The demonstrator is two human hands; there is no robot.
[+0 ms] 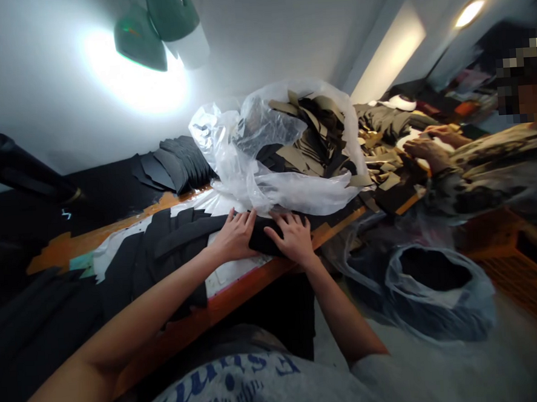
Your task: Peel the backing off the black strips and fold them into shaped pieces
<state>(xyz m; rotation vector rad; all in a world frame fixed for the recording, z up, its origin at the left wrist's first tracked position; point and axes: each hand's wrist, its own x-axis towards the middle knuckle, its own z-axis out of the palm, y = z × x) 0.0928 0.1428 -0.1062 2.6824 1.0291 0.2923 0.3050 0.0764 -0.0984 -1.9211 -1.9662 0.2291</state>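
My left hand [235, 236] lies with fingers stretched out on a dark flat piece [265, 237] at the table's edge. On the same piece, to the right, rests my right hand [294, 237], its fingers spread and thumb pointing toward the left hand. Both palms face down. Left of my hands, several dark strips [175, 240] overlap in a row on a white sheet [227, 276]. Just beyond my fingertips is a clear plastic bag [304, 193], open at the top, with many brown and black cut pieces [319, 131] inside.
Stacked dark pieces [179, 164] stand against the wall. Green lamps [140, 39] hang above; a black machine arm [20, 161] is at left. A co-worker's hands [433, 145] are at right among brown scraps. A plastic bag [443, 311] and orange crate [518, 270] stand below.
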